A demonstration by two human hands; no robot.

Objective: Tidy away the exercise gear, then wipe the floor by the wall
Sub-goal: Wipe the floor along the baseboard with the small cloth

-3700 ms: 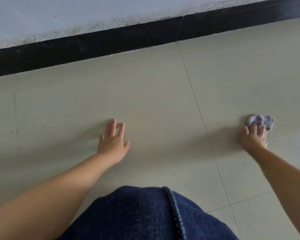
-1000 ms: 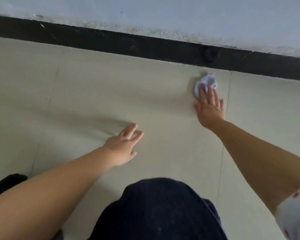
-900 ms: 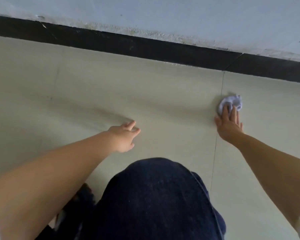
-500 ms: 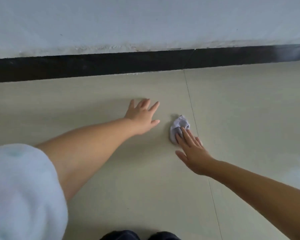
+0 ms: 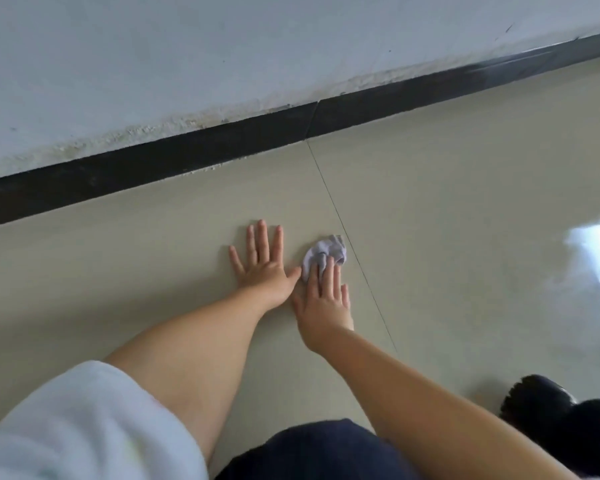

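Note:
A small crumpled pale lilac cloth (image 5: 324, 252) lies on the beige tiled floor (image 5: 447, 209) a short way from the wall. My right hand (image 5: 323, 294) presses flat on the cloth's near edge with straight fingers. My left hand (image 5: 262, 263) lies flat on the floor just left of it, fingers spread and straight, thumb almost touching the right hand. No exercise gear is in view.
A black skirting board (image 5: 222, 143) runs along the foot of the white wall (image 5: 222, 46), whose lower edge is stained. A tile joint passes just right of the cloth. A black shoe (image 5: 537, 400) sits at the lower right. My dark-trousered knee (image 5: 309, 448) is at the bottom.
The right hand has swept the cloth across the floor from near the skirting to beside the left hand. The left hand has stayed planted on the floor. The view has tilted.

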